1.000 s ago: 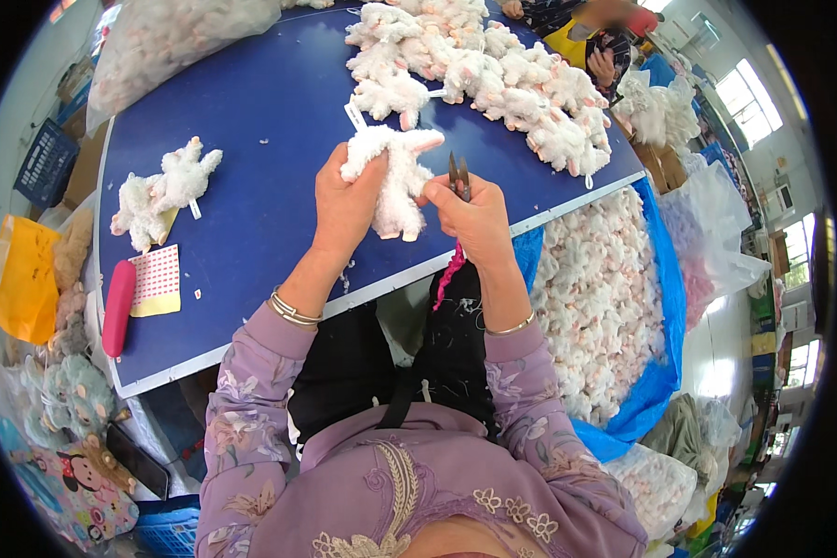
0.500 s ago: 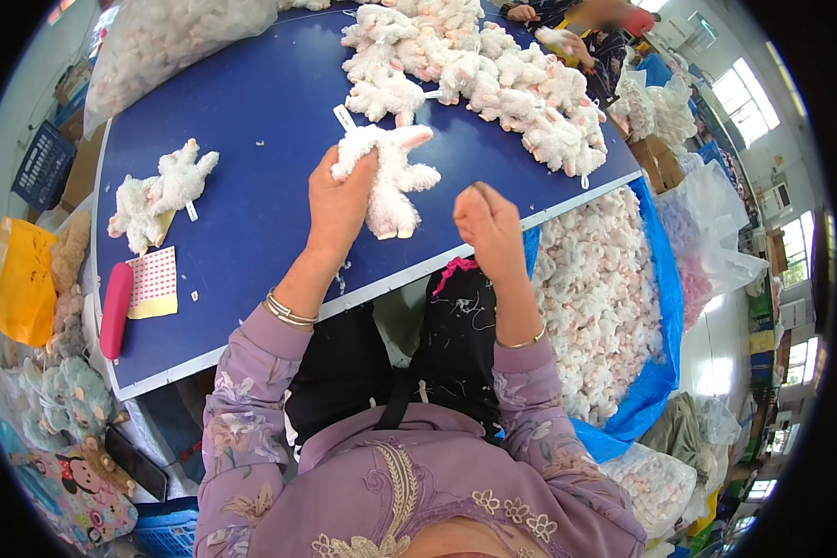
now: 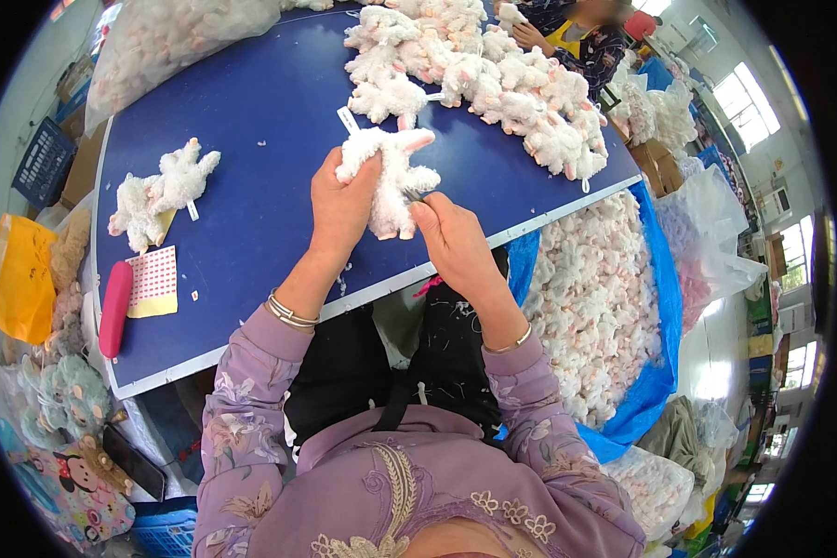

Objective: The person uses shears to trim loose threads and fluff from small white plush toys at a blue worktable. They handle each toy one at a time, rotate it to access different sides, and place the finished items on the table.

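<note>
The white plush toy (image 3: 402, 181) is held up over the near part of the blue surface (image 3: 251, 251), a pink-lined ear pointing right and a leg pointing toward the near edge. The left hand (image 3: 341, 200) pinches it from the left, thumb pressed into the pile; a white tag (image 3: 347, 119) sticks out on the far side. The right hand (image 3: 458, 246) is bent in at the toy's lower right, thumb tip against the fleece or just beside it. Its curled fingers are largely hidden, so I cannot tell whether they grip anything. A bit of pink cord (image 3: 430, 284) shows below that hand.

Work on this one piece looks under way rather than finished, since both hands are at it. On the far side lies a large heap of similar toys (image 3: 465, 70), and a smaller group of white toys (image 3: 163, 191) lies apart on the left, beyond a pink case (image 3: 116, 309) and a printed sheet (image 3: 152, 288). To the right, below the edge, a blue-lined container (image 3: 658, 344) is filled with many more. Which of these groups is done and which is waiting cannot be told, though the sheer number suggests that this piece is one of a long run.
</note>
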Demonstrator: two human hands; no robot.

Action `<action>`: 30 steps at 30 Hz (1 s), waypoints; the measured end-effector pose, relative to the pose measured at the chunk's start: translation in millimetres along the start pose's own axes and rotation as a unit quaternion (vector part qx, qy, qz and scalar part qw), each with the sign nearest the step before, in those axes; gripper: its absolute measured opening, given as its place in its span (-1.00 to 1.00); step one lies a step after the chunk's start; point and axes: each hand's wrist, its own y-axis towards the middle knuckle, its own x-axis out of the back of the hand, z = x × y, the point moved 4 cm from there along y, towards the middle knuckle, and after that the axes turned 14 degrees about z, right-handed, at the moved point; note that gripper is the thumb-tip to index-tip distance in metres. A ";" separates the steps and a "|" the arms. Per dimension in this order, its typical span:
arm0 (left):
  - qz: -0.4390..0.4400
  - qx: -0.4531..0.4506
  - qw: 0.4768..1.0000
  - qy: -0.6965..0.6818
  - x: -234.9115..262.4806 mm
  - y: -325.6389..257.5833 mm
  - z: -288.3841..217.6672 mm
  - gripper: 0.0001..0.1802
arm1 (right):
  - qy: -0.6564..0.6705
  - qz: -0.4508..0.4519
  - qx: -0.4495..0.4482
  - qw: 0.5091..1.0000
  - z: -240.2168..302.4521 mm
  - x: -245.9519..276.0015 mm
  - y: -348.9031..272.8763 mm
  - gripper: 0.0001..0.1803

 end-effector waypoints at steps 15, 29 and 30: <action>0.004 -0.023 1.000 0.018 -0.1 -0.9 0.6 -0.82 | -0.006 -0.018 -0.008 1.000 -0.5 1.5 3.7 -0.63; 0.017 -0.008 1.000 0.015 -1.8 0.3 1.9 -0.80 | 0.258 -0.105 0.024 0.960 -4.6 28.0 -4.7 -0.67; 0.020 -0.003 1.000 0.003 -2.3 -0.3 1.9 -0.79 | 0.327 -0.127 0.030 0.936 -2.0 30.5 -2.1 -0.76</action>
